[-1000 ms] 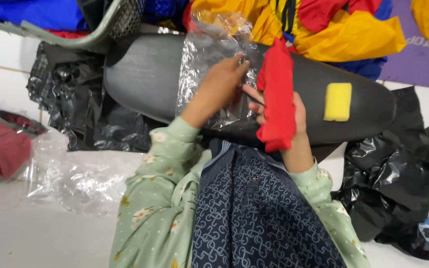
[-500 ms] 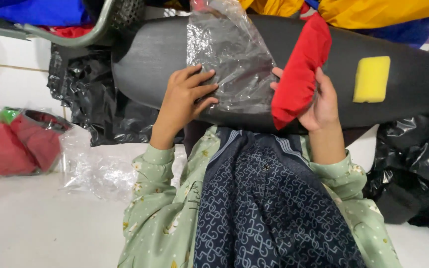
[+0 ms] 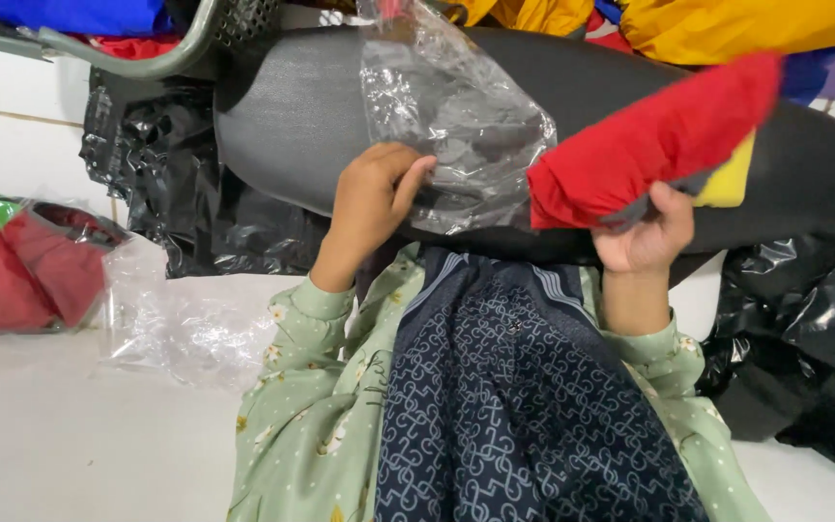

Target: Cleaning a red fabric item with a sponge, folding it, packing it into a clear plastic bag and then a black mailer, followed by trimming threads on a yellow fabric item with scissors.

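Note:
My left hand [image 3: 375, 193] pinches the lower edge of a clear plastic bag [image 3: 451, 126] that lies across a dark grey padded seat [image 3: 292, 116]. My right hand [image 3: 645, 232] holds a folded red cloth [image 3: 654, 145] by its lower edge, tilted up to the right beside the bag. The cloth covers most of a yellow patch [image 3: 732, 184] on the seat. Both sleeves are pale green with a flower print, and a dark blue patterned cloth [image 3: 504, 387] hangs between my arms.
Crumpled black plastic [image 3: 166, 193] lies left of the seat and more black plastic [image 3: 804, 319] at the right. A clear bag with red cloth [image 3: 21, 271] and empty clear plastic [image 3: 176, 319] rest on the white floor. Yellow, blue and red fabrics [image 3: 727, 24] pile behind.
My right hand has swung the red cloth from upright to lying tilted toward the right, away from the bag. My left hand has shifted to the bag's lower edge.

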